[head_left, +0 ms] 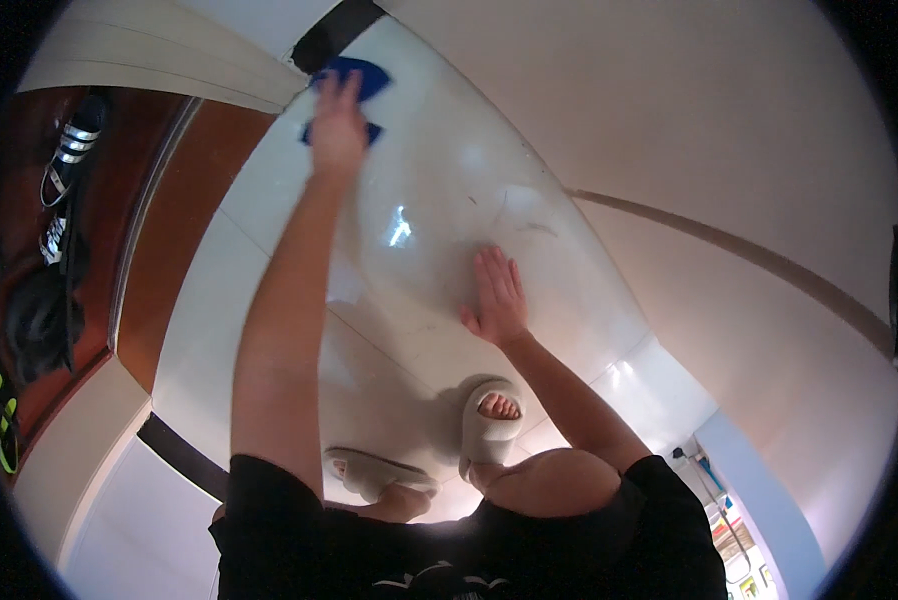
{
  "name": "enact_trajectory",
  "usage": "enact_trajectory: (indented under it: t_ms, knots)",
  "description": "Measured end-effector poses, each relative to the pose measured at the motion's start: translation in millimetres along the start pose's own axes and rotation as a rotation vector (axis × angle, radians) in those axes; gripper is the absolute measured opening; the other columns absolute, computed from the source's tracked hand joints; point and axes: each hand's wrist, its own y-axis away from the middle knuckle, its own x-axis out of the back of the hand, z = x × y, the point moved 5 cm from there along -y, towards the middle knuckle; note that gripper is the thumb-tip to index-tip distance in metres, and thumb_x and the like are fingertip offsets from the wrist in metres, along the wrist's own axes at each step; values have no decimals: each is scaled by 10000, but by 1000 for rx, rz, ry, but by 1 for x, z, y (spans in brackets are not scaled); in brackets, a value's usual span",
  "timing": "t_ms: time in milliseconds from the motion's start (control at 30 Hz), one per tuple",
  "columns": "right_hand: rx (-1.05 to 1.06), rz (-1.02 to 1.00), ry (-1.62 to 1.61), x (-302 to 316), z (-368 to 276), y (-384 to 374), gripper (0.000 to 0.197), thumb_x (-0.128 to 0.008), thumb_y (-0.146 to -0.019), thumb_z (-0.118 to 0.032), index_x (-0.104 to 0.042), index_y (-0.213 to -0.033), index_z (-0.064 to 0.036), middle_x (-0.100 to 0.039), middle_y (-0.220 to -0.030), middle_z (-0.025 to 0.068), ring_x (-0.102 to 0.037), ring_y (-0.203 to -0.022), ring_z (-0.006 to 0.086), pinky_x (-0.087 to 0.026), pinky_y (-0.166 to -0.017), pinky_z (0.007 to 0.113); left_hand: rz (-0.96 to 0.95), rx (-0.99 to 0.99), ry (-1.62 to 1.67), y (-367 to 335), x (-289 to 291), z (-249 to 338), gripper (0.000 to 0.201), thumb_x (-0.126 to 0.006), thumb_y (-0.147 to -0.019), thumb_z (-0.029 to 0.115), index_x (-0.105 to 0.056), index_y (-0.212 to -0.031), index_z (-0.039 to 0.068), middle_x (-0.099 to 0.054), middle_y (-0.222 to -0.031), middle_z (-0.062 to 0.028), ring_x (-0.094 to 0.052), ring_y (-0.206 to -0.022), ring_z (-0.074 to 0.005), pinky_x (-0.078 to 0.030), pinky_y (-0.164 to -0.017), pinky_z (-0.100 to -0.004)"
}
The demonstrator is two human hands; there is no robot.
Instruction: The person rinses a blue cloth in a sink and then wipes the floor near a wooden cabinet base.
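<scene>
Overall, one glossy white floor point(409, 330), seemingly part-done; you cannot tell which areas are finished. Two pale slippers point(490, 440), worn, near edge. Your left hand point(339, 135), fingers apart over a blue cloth point(369, 78) at the floor's far left edge; blur hides whether it grips. Your right hand point(499, 300), empty, palm flat on the floor, fingers slightly apart. Dark marks point(472, 200), beyond that hand, apparently outstanding.

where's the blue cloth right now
In the head view, the blue cloth is at the upper left, on the pale floor under the person's left hand, right beside the dark strip.
</scene>
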Motion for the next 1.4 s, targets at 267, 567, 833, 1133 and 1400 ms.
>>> enact_trajectory:
  t_ms: [267,567,833,1133,1400]
  knots:
    - [23,39,-21,4,0,3,885,-644,-854,-405,-318,-1563,13,-303,-1641,190,-245,-1541,377,-222,-1233,574,-107,-233,102,38,-48,81,582,-645,-834,63,-576,-1409,120,-506,-1511,-201,-477,-1398,-371,-375,-1168,-486]
    - [56,144,4,-8,8,19,864,-616,-862,-476,-402,-1484,85,-374,-1552,294,-336,-1465,496,-287,-1171,638,-187,-354,577,111,-36,157,598,-583,-795,-49,-622,-1368,116,-590,-1419,-162,-533,-1320,-379,-408,-1138,-500]
    - [93,115,-28,-5,-6,8,856,-626,-846,-424,-388,-1495,80,-356,-1568,274,-332,-1474,474,-297,-1177,622,74,91,-2,80,74,-73,613,-616,-857,-8,-559,-1456,114,-572,-1447,-204,-523,-1327,-396,-392,-1127,-511]
    - [98,142,-10,-12,-9,5,880,-606,-868,-438,-338,-1526,80,-311,-1601,289,-303,-1492,470,-266,-1194,617,-170,-333,252,185,-31,102,564,-627,-852,82,-588,-1411,151,-556,-1466,-154,-537,-1328,-361,-417,-1092,-498]
    - [74,131,60,-5,10,19,889,-611,-876,-417,-303,-1548,77,-308,-1604,296,-296,-1494,478,-242,-1195,638,38,0,304,138,52,20,547,-502,-845,-83,-612,-1365,44,-612,-1392,-183,-552,-1308,-393,-427,-1114,-486]
